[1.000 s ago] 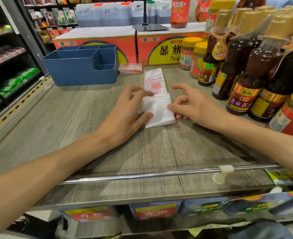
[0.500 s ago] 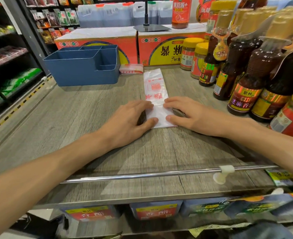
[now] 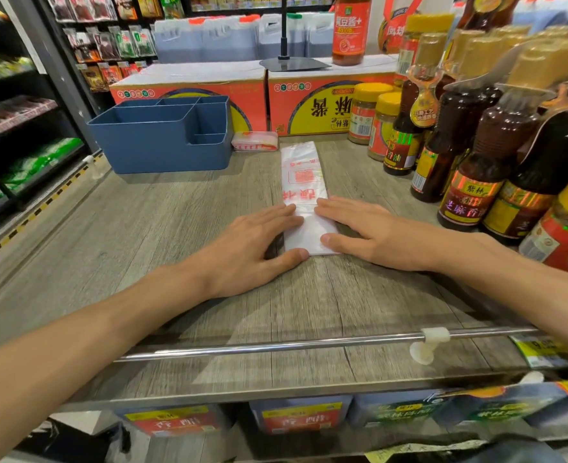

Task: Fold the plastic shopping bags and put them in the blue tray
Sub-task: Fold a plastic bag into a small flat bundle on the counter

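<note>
Closest in, a metal rail (image 3: 276, 345) runs across the front of the wooden counter (image 3: 142, 228), and just beyond it both hands lie flat with straight fingers, the left hand (image 3: 252, 245) and right hand (image 3: 373, 235) pressing either side of the near end of a long folded plastic bag (image 3: 304, 185) that stretches away down the middle. Further back a small folded bag (image 3: 255, 141) rests just beside the blue tray (image 3: 162, 142) on the left, with brown sauce bottles (image 3: 490, 152) crowding the right and orange cartons (image 3: 309, 101) behind
</note>
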